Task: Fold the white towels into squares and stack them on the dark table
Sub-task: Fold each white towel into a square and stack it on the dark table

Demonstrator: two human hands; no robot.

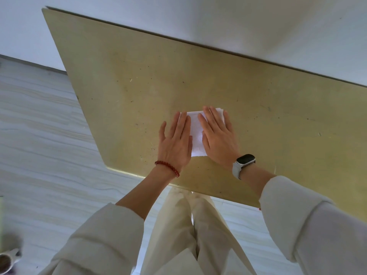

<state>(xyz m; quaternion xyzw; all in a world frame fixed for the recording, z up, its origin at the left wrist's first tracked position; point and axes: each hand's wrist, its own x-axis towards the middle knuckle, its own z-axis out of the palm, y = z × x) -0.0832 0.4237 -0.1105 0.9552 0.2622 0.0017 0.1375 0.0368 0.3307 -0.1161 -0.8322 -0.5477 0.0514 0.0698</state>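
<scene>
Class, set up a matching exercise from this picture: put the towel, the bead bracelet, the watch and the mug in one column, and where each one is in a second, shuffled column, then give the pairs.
Column 1
1. white towel
2. red bead bracelet
3. watch
4. mug

Column 2
A. on the right wrist
B. at the bottom left corner, off the table
C. flat under both hands
D. on the left wrist

Pairs: 1-C, 2-D, 3-A, 4-B

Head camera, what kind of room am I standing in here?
Likely a plain indoor room, perhaps at home: a bare table set against a white wall, pale wood-grain flooring, and a mug nearby.
</scene>
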